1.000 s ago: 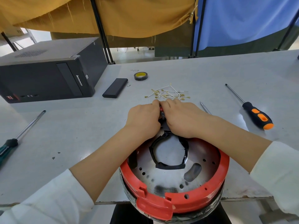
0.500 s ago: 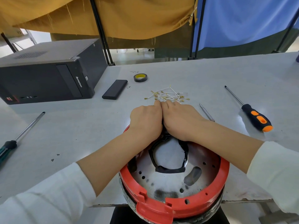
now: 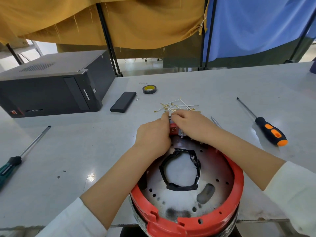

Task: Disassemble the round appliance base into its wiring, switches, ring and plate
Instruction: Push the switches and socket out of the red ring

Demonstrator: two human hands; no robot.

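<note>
While both of your hands are crowded onto the far rim of the round appliance base [image 3: 186, 190], keep the pull short and straight. Your left hand [image 3: 153, 134] and right hand [image 3: 191, 125] meet at the base's twelve o'clock, fingers curled and pinching a small red switch block [image 3: 174, 128] with metal terminals; exactly how the fingertips sit on it is hidden. Judging from that grip, you are working a switch free of the rim. Brace the base with the heel of one hand, rock the block gently rather than yanking, and watch the terminal tabs, which look thin enough to bend.

The base sits at the counter's [image 3: 102, 151] near edge, overhanging it slightly, at six o'clock from your hands. Its red ring [image 3: 237, 190] still circles a scorched, perforated metal plate [image 3: 213, 170], and black tape [image 3: 179, 187] frames the central opening.

Just past your hands at twelve o'clock lies a loose pile of white wires [image 3: 177, 106] with brass terminals. An orange-handled screwdriver [image 3: 268, 132] waits at three o'clock.
</note>
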